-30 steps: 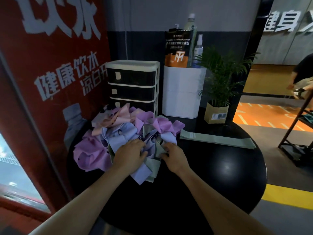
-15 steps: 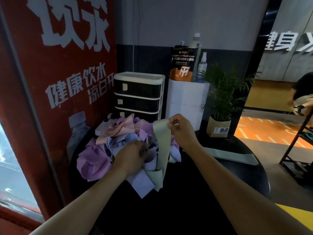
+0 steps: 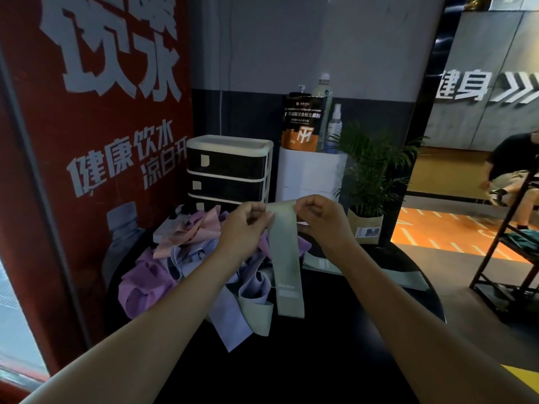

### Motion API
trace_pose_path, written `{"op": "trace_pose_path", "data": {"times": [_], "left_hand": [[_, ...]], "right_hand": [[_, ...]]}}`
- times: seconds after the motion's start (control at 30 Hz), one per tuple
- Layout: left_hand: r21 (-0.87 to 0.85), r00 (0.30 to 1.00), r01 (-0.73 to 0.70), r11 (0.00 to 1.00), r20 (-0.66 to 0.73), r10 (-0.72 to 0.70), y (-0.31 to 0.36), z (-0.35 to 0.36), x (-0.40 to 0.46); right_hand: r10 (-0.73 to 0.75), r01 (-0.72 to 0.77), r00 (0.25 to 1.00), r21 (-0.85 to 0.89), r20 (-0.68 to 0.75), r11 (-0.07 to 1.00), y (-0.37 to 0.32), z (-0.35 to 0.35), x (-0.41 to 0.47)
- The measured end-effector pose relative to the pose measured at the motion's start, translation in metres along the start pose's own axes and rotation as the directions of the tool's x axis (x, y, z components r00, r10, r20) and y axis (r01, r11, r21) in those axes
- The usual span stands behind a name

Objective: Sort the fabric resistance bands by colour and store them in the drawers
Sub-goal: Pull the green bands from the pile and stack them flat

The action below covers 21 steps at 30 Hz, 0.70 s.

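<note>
The lowest of the three dark drawers in the white-framed plastic drawer unit (image 3: 229,167) is partly hidden behind the raised hands and the heap of pink, purple and lilac fabric resistance bands (image 3: 186,258). The far part of the flat sage-green fabric band (image 3: 408,279) lying on the round black table (image 3: 335,360) is cut off by the right forearm, and small printing on its near end cannot be read. The white box (image 3: 310,173) behind the unit is masked at its base; the labels on the black-and-orange pouch (image 3: 302,123) and the bottles upon it are too small to make out.

A long sage-green fabric resistance band (image 3: 284,255) is held up above the heap, hanging straight down with its lower end near the table top. Its upper edge is pinched at the left corner between thumb and curled fingers of the left hand (image 3: 248,225), and at the right corner by the right hand (image 3: 319,218), likewise curled. Both forearms are extended forward and upward, knuckles facing the camera. All drawers are seen closed. A potted green plant (image 3: 367,176) stands at the right.
</note>
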State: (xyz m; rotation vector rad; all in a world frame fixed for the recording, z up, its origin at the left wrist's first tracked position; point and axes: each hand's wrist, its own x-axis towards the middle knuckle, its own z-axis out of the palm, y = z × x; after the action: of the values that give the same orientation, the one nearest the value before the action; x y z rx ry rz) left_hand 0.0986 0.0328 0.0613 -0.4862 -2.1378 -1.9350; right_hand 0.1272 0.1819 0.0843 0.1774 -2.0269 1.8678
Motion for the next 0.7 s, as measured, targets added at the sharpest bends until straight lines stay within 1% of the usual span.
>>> {"op": "trace_pose_path", "data": {"times": [0.17, 0.2, 0.23, 0.3, 0.37, 0.43, 0.5, 0.57, 0.63, 0.7], "left_hand": [[-0.186, 0.996, 0.081, 0.979, 0.043, -0.074, 0.007, 0.015, -0.003], [-0.251, 0.99, 0.134, 0.959, 0.071, -0.12, 0.007, 0.019, -0.004], [-0.335, 0.976, 0.212, 0.918, 0.115, -0.183, 0.01, 0.022, -0.006], [-0.445, 0.939, 0.343, 0.827, 0.196, -0.284, 0.015, 0.028, -0.009], [-0.484, 0.92, 0.391, 0.783, 0.229, -0.318, 0.016, 0.033, -0.007], [-0.495, 0.91, 0.413, 0.765, 0.248, -0.331, 0.017, 0.037, -0.003], [-0.478, 0.905, 0.424, 0.77, 0.25, -0.343, 0.019, 0.043, -0.002], [-0.489, 0.91, 0.413, 0.768, 0.254, -0.328, 0.022, 0.051, -0.001], [-0.518, 0.919, 0.394, 0.76, 0.244, -0.31, 0.025, 0.057, -0.002], [-0.53, 0.931, 0.364, 0.766, 0.228, -0.285, 0.028, 0.062, -0.002]], "right_hand": [[0.038, -0.037, 0.999, 0.037, -0.028, 0.999, 0.0, -0.017, -0.006], [0.026, -0.025, 0.999, 0.023, -0.033, 0.999, 0.001, -0.021, -0.005], [0.008, -0.008, 1.0, 0.006, -0.03, 1.0, 0.002, -0.024, -0.005], [-0.017, 0.017, 1.0, -0.006, 0.006, 1.0, 0.001, -0.03, -0.006], [-0.024, 0.024, 0.998, 0.002, 0.06, 1.0, 0.001, -0.034, -0.007], [-0.018, 0.019, 0.996, -0.009, 0.093, 1.0, 0.002, -0.039, -0.009], [-0.005, 0.007, 0.996, -0.021, 0.092, 1.0, 0.003, -0.045, -0.01], [0.011, -0.011, 0.995, -0.007, 0.096, 1.0, 0.006, -0.049, -0.011], [0.042, -0.044, 0.991, 0.013, 0.13, 0.999, 0.01, -0.052, -0.013], [0.07, -0.07, 0.985, -0.006, 0.158, 0.998, 0.013, -0.053, -0.015]]}}
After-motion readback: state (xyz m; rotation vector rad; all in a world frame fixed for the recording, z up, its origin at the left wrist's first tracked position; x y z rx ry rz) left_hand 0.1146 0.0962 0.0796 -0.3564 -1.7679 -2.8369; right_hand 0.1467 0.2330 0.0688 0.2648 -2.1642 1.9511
